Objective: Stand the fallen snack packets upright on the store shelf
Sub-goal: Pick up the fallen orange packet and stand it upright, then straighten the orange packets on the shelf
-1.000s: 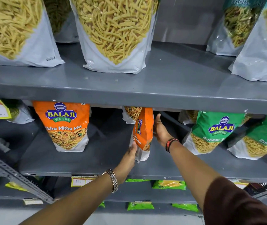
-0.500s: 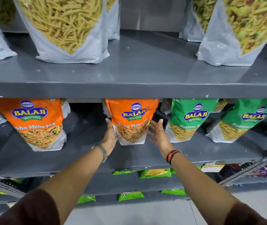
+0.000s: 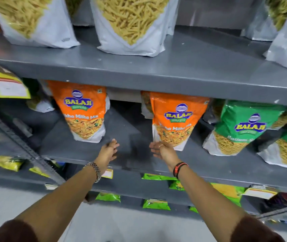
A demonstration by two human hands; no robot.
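Two orange Balaji snack packets stand upright on the grey middle shelf [image 3: 132,130]: one to the left [image 3: 82,110] and one at centre right [image 3: 175,119]. My left hand [image 3: 108,151] hovers over the bare shelf between them, fingers apart, holding nothing. My right hand [image 3: 163,151] is open just in front of the lower left corner of the centre-right packet, with no grip on it. Green Balaji packets [image 3: 240,126] stand upright to the right.
Large white packets of yellow sticks [image 3: 132,23] stand on the upper shelf [image 3: 156,74]. Small green packets [image 3: 156,204] lie on the lower shelves. A yellow price tag [image 3: 1,84] hangs at the left, above a slotted metal rail [image 3: 25,147].
Both hands have let go of the centre-right orange packet, which now stands facing front, and have drawn back toward the shelf's front edge. The view has shifted.
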